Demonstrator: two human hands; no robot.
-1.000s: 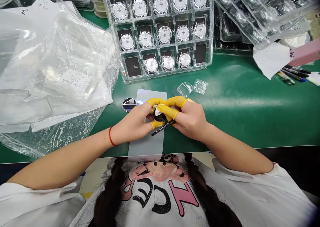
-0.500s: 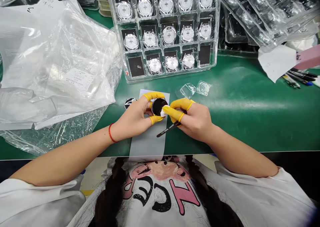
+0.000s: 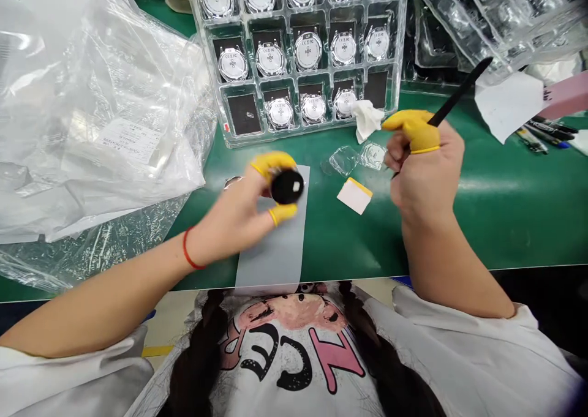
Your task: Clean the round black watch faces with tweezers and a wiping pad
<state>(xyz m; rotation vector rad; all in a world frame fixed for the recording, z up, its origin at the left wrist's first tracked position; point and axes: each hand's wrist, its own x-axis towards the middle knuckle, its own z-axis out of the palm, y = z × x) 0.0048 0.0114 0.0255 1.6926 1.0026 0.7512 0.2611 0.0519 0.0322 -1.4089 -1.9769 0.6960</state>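
My left hand (image 3: 243,212), with yellow finger cots, grips a round watch case (image 3: 283,187) by its sides. Its black face is turned up and shows a small white reflection; motion blurs it. My right hand (image 3: 425,166) is closed around black tweezers (image 3: 462,92), which point up and to the right. Just left of its yellow-covered fingertips is a crumpled white tissue (image 3: 366,120), over the tray's near edge; I cannot tell whether the fingers touch it. A pale paper strip (image 3: 271,258) lies under the left hand. Another round part (image 3: 233,182) is mostly hidden behind that hand.
A clear tray (image 3: 294,136) of watch cases, backs up, stands at the back. Plastic bags (image 3: 151,86) cover the left. Clear film pieces (image 3: 343,160) and a small white card (image 3: 354,196) lie mid-table. Stacked trays (image 3: 500,25) and pens (image 3: 546,132) are on the right.
My right hand has moved away from the watch case, up and to the right, taking the tissue off its face. The tweezers now point upward. The white card has come into view.
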